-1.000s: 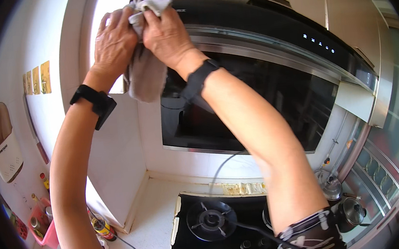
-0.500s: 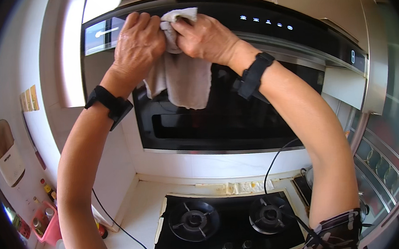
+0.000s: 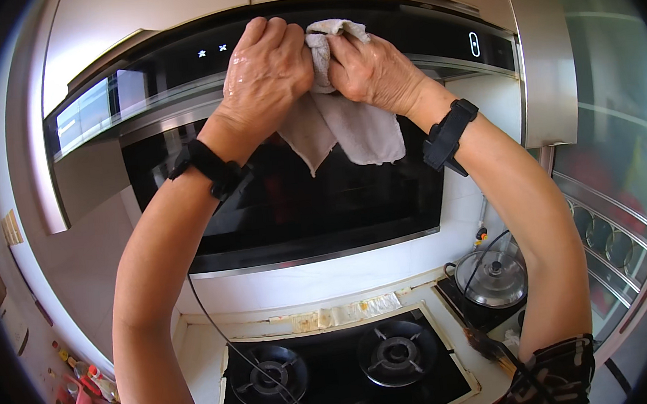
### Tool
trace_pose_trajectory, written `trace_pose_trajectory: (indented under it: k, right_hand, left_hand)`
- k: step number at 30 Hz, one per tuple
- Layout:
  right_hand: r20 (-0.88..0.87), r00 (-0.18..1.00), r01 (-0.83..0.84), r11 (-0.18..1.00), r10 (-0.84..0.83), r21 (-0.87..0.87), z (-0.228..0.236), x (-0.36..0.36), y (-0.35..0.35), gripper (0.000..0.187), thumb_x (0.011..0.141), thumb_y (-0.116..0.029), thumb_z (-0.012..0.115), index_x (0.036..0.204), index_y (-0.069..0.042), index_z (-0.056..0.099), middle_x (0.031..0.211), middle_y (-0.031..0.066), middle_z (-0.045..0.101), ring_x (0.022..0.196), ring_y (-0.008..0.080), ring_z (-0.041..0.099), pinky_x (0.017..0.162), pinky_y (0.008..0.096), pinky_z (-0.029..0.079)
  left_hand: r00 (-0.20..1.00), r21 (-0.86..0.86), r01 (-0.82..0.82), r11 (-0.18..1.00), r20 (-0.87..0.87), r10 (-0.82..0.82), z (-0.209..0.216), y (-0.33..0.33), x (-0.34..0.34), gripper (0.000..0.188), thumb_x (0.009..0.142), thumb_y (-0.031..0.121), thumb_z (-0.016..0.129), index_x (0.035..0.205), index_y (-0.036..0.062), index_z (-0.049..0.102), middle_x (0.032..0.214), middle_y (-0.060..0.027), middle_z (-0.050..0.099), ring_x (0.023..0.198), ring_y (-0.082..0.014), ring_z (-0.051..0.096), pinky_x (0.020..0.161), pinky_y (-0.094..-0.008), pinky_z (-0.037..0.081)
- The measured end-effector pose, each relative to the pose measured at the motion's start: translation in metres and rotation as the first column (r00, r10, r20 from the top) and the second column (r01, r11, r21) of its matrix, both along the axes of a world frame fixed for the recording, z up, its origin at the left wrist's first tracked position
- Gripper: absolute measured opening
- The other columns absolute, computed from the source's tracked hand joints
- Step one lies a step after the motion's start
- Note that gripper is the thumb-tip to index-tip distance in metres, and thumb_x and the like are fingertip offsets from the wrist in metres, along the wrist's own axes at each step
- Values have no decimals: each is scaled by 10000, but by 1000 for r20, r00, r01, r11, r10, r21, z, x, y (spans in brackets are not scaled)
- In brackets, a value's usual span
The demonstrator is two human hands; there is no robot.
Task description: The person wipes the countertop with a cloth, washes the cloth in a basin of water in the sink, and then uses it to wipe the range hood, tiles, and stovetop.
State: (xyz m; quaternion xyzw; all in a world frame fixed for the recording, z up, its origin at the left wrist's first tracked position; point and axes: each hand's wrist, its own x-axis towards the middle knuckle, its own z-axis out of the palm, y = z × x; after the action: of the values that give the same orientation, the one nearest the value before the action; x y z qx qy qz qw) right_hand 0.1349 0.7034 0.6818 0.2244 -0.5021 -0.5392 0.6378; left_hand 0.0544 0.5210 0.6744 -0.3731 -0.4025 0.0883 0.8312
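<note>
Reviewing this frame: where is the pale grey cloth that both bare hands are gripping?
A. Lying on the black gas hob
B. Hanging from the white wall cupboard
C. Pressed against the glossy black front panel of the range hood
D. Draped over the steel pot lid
C: the left hand and right hand bunch the pale grey cloth against the range hood's glossy black front panel, well above the hob.

Range hood [image 3: 300,196] above hob [image 3: 336,368], pot [image 3: 493,278] right
</note>
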Motion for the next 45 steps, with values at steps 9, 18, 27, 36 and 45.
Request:
trace_pose_trajectory:
  k: [9, 18, 27, 36, 45]
  right_hand:
    - [-64, 984, 150, 967, -166, -204, -15, 55, 94, 162, 719, -106, 615, 810, 23, 651, 972, 197, 603, 922, 324, 632, 661, 326, 606]
    - [-50, 996, -74, 426, 67, -902, -23, 125, 241, 410, 829, -126, 558, 1211, 22, 559, 1039, 254, 637, 847, 414, 651, 707, 517, 531]
    - [57, 970, 198, 632, -236, -749, -37, 121, 158, 514, 777, -147, 642, 1251, 28, 548, 1315, 206, 507, 1187, 373, 491, 967, 474, 407]
    - [-66, 995, -102, 764, 78, -637, -41, -43, -37, 582, 823, -193, 588, 1337, 46, 456, 1330, 218, 466, 1217, 390, 462, 1026, 521, 339]
    - [-39, 973, -223, 875, 229, -429, -21, -178, -288, 473, 855, -164, 475, 1283, 19, 559, 1300, 147, 540, 1141, 301, 537, 1009, 501, 366]
  left_hand:
    - [996, -43, 92, 995, 2, -92, 5, 98, 44, 147, 703, 148, 589, 813, 54, 612, 835, -54, 518, 871, -203, 509, 766, -307, 406]
    - [947, -137, 322, 937, 69, -315, 8, 245, 95, 256, 778, 206, 578, 919, 36, 708, 1009, -85, 598, 1046, -256, 526, 901, -369, 399]
    - [970, -92, 164, 982, 195, -143, 0, 205, 87, 422, 869, 231, 516, 1178, -25, 648, 1274, -182, 555, 1234, -348, 460, 1112, -492, 265]
    - [982, 50, 4, 999, 188, -13, -19, -28, -38, 480, 887, 192, 512, 1328, 5, 515, 1405, -149, 466, 1380, -265, 368, 1170, -420, 224]
    - [878, 236, -421, 876, 350, 327, -32, -279, -147, 488, 860, 90, 502, 1329, -43, 487, 1426, -215, 445, 1383, -300, 373, 1171, -426, 249]
